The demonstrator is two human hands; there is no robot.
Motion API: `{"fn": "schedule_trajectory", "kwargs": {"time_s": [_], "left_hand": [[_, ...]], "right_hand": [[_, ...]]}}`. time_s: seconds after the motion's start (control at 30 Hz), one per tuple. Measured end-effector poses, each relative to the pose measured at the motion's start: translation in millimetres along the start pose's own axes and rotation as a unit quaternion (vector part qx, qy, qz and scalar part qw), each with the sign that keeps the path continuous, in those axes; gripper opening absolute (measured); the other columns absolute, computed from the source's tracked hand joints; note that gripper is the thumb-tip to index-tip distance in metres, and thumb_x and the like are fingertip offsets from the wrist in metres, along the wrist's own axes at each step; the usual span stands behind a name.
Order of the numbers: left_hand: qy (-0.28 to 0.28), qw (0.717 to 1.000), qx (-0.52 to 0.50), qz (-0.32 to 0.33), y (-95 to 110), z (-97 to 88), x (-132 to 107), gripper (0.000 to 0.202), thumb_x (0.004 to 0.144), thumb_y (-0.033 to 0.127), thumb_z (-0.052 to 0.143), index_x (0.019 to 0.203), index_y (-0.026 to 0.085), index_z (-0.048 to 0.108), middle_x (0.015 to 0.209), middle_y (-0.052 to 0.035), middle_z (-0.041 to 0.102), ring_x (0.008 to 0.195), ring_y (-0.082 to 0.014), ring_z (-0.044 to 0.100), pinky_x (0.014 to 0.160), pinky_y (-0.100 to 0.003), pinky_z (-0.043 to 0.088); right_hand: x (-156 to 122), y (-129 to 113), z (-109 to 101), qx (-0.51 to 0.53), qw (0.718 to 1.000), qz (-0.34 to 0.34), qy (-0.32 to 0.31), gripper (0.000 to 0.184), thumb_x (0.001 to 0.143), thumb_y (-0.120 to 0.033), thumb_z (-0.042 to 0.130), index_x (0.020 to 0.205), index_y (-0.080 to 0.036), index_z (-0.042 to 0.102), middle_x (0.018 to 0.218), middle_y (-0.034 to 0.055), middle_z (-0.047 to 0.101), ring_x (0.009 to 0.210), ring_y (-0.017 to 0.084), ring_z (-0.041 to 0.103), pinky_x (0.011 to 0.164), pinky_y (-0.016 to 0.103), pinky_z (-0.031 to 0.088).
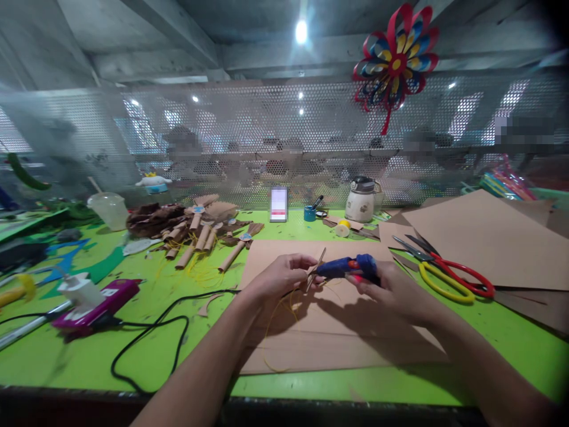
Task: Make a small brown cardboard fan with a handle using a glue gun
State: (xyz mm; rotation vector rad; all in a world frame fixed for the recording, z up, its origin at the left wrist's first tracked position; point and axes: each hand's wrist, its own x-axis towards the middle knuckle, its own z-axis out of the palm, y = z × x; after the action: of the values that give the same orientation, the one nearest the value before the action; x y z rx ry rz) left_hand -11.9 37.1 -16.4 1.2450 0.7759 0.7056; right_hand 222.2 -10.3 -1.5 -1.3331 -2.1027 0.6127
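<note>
Centre of frame, over the cardboard sheet (338, 338): right hand (391, 287) wrapped around a blue glue gun (349, 267), nozzle right at a thin stick (319, 264), possibly a rolled paper strip, pinched in the left hand (280, 276). Risks a burn on the left fingertips so close to the hot nozzle, or glue dripping onto the yellow strands (284, 303) just below.

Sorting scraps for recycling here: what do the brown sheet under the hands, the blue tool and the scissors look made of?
Brown sheet: cardboard or thick kraft paper, matte, with clean cut edges. Blue tool in the right hand: likely moulded plastic, slightly shiny. Scissors: dark metal blades; the glossy red and yellow handles look plastic or coated.
</note>
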Motion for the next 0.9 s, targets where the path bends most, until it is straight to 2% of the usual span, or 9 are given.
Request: {"fn": "schedule_trajectory", "kwargs": {"time_s": [0.33, 0.5, 0.7, 0.9], "left_hand": [[0.010, 1.000, 0.030, 0.002, 3.4, 3.8, -2.3, 0.028, 0.069, 0.013, 0.065, 0.097, 0.013, 0.065, 0.092, -0.0117, 0.069, 0.081, -0.0186, 0.067, 0.079, -0.033, 0.049], [0.014, 0.999, 0.030, 0.005, 4.3, 4.8, -2.5, 0.029, 0.069, 0.011, 0.064, 0.098, 0.012, 0.064, 0.095, -0.0121, 0.069, 0.081, -0.0189, 0.068, 0.078, -0.032, 0.049], [0.015, 1.000, 0.006, 0.001, 0.3, 2.0, -1.1, 0.032, 0.067, 0.004, 0.060, 0.098, 0.012, 0.062, 0.092, -0.0117, 0.070, 0.078, -0.0173, 0.068, 0.078, -0.032, 0.049], [0.006, 1.000, 0.014, 0.007, 1.6, 2.6, -1.1, 0.029, 0.070, 0.011, 0.065, 0.098, 0.012, 0.063, 0.093, -0.0118, 0.069, 0.081, -0.0179, 0.067, 0.076, -0.030, 0.049]], "right_hand": [[-2.8, -2.9, -0.7, -0.005, 1.000, -0.008, -0.008, 0.031, 0.088, -0.045, 0.049, 0.080, -0.017, 0.060, 0.065, 0.0018, 0.061, 0.059, 0.015, 0.052, 0.053, 0.025, 0.040], [-2.4, -2.1, -1.5, 0.002, 1.000, 0.000, -0.006, 0.033, 0.088, -0.047, 0.048, 0.081, -0.017, 0.061, 0.066, 0.0021, 0.061, 0.059, 0.016, 0.052, 0.053, 0.026, 0.039], [-1.1, -1.2, -1.5, 0.005, 1.000, 0.003, 0.005, 0.037, 0.087, -0.050, 0.048, 0.074, -0.017, 0.059, 0.060, -0.0002, 0.056, 0.055, 0.014, 0.049, 0.051, 0.025, 0.038], [-2.3, -2.9, 0.1, 0.002, 1.000, 0.001, 0.004, 0.035, 0.088, -0.048, 0.048, 0.078, -0.017, 0.060, 0.063, 0.0009, 0.059, 0.056, 0.014, 0.049, 0.051, 0.025, 0.037]]}}
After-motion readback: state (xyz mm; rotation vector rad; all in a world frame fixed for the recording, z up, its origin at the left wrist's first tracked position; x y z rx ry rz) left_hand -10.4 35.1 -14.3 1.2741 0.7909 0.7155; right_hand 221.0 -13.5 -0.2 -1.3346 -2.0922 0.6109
